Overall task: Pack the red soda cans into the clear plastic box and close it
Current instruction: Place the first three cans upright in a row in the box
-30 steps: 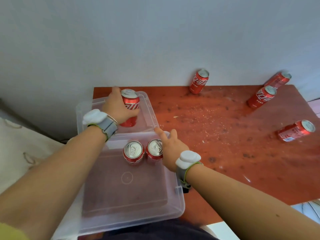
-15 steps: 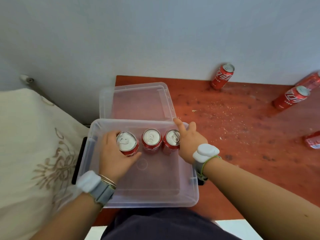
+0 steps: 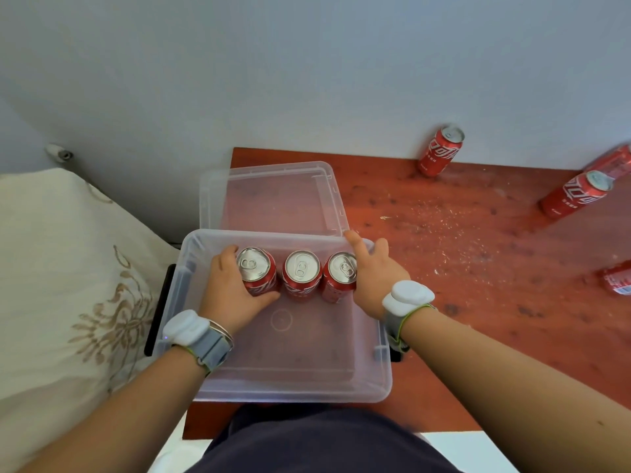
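The clear plastic box [image 3: 293, 380] sits at the table's near left corner. Three red soda cans stand upright in a row along its far wall. My left hand [image 3: 228, 295] wraps around the left can [image 3: 256, 269] inside the box. The middle can [image 3: 302, 273] stands free. My right hand [image 3: 375, 274] rests against the right can [image 3: 339, 276] and the box's right rim, forefinger stretched out. The clear lid [image 3: 273, 196] lies flat on the table just behind the box.
More red cans stand on the red wooden table [image 3: 478, 268]: one by the wall [image 3: 440, 150], two at the far right [image 3: 577, 196], [image 3: 614, 160], one at the right edge [image 3: 618, 279]. A cream embroidered cushion [image 3: 68, 285] lies left of the box.
My left hand carried a can from the lid down into the box and set it as the left can of the row. The view shifted left. My right hand stayed at the right can.
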